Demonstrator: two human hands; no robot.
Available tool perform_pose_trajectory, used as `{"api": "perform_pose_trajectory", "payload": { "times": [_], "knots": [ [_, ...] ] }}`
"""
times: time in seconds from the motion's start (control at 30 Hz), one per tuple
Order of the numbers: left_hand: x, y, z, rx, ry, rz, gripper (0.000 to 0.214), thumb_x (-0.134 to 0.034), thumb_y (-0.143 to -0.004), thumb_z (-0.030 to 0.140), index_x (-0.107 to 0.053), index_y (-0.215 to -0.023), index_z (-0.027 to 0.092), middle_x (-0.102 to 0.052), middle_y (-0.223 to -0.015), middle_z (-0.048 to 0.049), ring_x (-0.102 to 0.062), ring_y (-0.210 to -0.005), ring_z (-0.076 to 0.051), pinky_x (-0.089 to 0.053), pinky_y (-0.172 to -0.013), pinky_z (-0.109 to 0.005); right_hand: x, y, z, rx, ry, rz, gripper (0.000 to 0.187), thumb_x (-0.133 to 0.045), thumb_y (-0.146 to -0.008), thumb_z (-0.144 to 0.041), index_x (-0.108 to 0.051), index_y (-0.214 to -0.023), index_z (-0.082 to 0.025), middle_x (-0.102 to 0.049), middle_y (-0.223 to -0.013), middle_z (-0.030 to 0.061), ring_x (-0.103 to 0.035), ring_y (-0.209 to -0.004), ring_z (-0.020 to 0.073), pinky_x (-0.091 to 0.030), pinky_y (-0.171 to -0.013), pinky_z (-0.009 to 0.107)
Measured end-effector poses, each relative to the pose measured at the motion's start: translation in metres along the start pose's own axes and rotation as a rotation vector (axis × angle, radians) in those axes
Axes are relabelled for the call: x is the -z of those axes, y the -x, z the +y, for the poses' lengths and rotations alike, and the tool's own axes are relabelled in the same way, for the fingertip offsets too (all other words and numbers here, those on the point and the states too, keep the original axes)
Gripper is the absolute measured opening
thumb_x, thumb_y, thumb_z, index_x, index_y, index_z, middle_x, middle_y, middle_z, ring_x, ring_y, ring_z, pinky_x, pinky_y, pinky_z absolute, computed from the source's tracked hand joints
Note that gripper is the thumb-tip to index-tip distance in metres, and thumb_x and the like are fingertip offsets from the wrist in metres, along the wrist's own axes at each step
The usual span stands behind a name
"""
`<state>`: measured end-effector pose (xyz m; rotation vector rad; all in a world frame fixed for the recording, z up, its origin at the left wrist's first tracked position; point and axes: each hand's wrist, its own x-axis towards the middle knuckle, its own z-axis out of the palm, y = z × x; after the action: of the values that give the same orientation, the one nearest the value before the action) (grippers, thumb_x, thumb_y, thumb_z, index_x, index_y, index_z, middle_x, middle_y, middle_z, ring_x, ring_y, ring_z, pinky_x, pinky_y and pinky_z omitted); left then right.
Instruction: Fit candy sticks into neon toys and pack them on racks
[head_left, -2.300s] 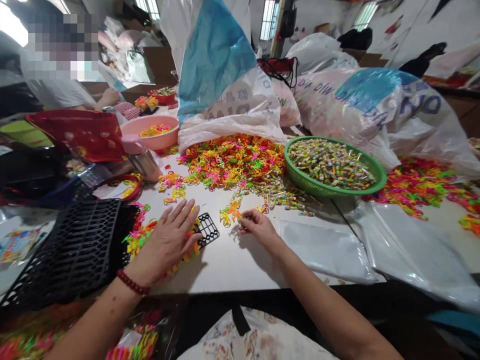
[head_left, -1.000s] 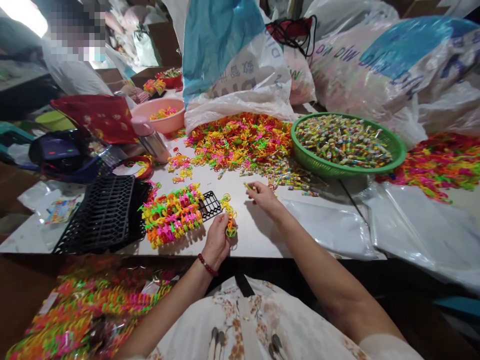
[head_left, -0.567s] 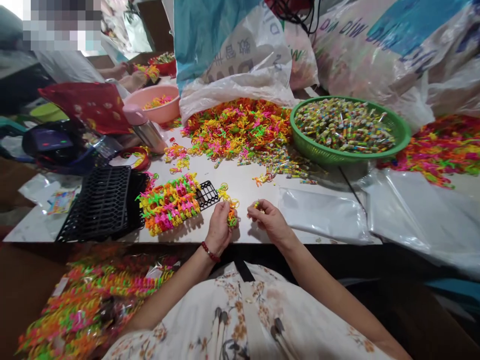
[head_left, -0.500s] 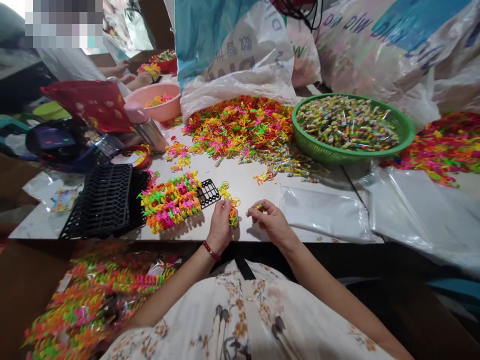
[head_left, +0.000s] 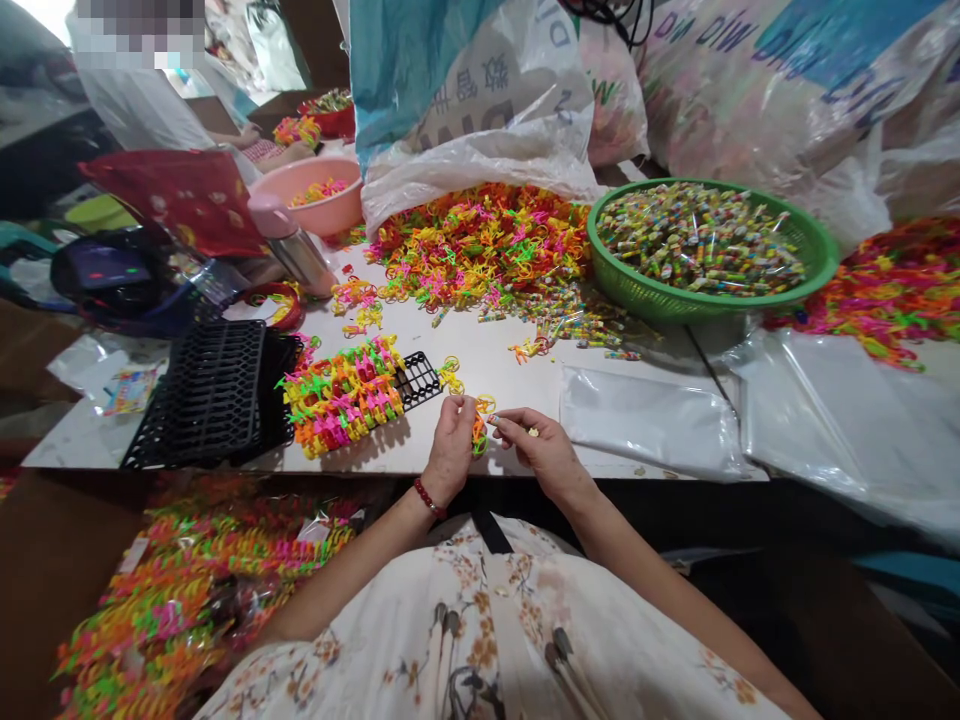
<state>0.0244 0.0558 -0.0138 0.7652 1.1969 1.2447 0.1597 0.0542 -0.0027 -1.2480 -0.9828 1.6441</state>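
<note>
At a white worktable (head_left: 517, 348), a person's right hand (head_left: 536, 445) pinches a small wrapped tube (head_left: 493, 421) between thumb and fingertips, its exposed end just right of the bright plastic pieces (head_left: 480, 432) in the left hand (head_left: 450, 445). The tube's long axis appears to run sideways, toward those pieces; the fingers cover most of it, and whether tube and plastic touch cannot be told. The left hand's thumb and fingers press together around the cluster, which pokes out on the side facing the tube. The 2 hands are near each other above the table's front edge, the right hand holding the tube, the left only just beside its tip. The tube's end looks multicoloured; the plastic pieces are orange, green and yellow, with looped ends. At least 1 more pale item (head_left: 533, 432) shows within the right hand's curled fingers.
</note>
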Motion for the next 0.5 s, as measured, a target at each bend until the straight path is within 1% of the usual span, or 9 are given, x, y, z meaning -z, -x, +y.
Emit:
{"api": "perform_pose_trajectory", "payload": {
  "times": [0.07, 0.2, 0.3, 0.4, 0.47, 0.5],
  "knots": [
    [0.0007, 0.0006, 0.0002, -0.023, -0.03, -0.003, 0.039, -0.059, -0.082, 0.058, -0.047, -0.089, 0.022, -0.046, -0.059, 0.0076, -0.037, -0.044, -0.006, -0.031, -0.041, -0.016, 0.0021, -0.0003, 0.0009, 0.0, 0.011, -0.005, 0.038, -0.075, -0.069, -0.051, -0.072, -0.09, -0.019, -0.065, -0.068, -0.0004, -0.034, -0.044, 0.0055, -0.019, -0.041, 0.022],
    [0.0013, 0.0024, -0.0003, -0.057, -0.086, -0.01, 0.035, -0.057, -0.085, 0.055, -0.049, -0.09, 0.022, -0.049, -0.064, 0.0063, -0.039, -0.048, -0.007, -0.033, -0.046, -0.018, 0.005, -0.001, 0.0034, 0.014, 0.026, -0.014, 0.035, -0.073, -0.072, -0.051, -0.071, -0.086, -0.019, -0.066, -0.072, 0.0013, -0.043, -0.052, 0.008, -0.024, -0.043, 0.02],
    [0.0006, 0.0018, -0.0015, -0.054, -0.098, -0.015, 0.032, -0.056, -0.086, 0.053, -0.05, -0.092, 0.022, -0.052, -0.068, 0.0048, -0.04, -0.051, -0.008, -0.034, -0.049, -0.019, 0.0057, -0.0016, 0.0049, 0.001, 0.052, -0.012, 0.035, -0.071, -0.073, -0.052, -0.07, -0.085, -0.018, -0.065, -0.072, 0.0013, -0.044, -0.053, 0.0086, -0.026, -0.044, 0.02],
    [-0.0006, 0.0022, -0.0015, -0.092, -0.142, 0.052, 0.029, -0.057, -0.086, 0.049, -0.051, -0.09, 0.021, -0.05, -0.069, 0.0038, -0.042, -0.058, -0.01, -0.036, -0.056, -0.02, 0.005, 0.0009, 0.002, -0.032, 0.106, -0.019, 0.038, -0.069, -0.073, -0.056, -0.07, -0.083, -0.019, -0.063, -0.067, 0.0005, -0.044, -0.05, 0.009, -0.027, -0.043, 0.02],
    [-0.0011, 0.0041, -0.0015, -0.145, -0.202, 0.115, 0.026, -0.058, -0.086, 0.046, -0.053, -0.087, 0.02, -0.049, -0.071, 0.0026, -0.045, -0.065, -0.012, -0.037, -0.064, -0.022, 0.0057, 0.0046, -0.0014, -0.051, 0.197, -0.016, 0.039, -0.066, -0.074, -0.059, -0.07, -0.079, -0.02, -0.062, -0.064, 0.0011, -0.049, -0.051, 0.0118, -0.032, -0.043, 0.022],
    [-0.0012, 0.0046, -0.0023, -0.163, -0.231, 0.111, 0.026, -0.057, -0.087, 0.046, -0.053, -0.087, 0.02, -0.05, -0.072, 0.0018, -0.046, -0.067, -0.013, -0.037, -0.067, -0.023, 0.0074, 0.0057, -0.0022, -0.05, 0.274, -0.004, 0.04, -0.064, -0.074, -0.061, -0.071, -0.079, -0.022, -0.064, -0.065, 0.0024, -0.054, -0.055, 0.0151, -0.038, -0.045, 0.024]
  ]
}}
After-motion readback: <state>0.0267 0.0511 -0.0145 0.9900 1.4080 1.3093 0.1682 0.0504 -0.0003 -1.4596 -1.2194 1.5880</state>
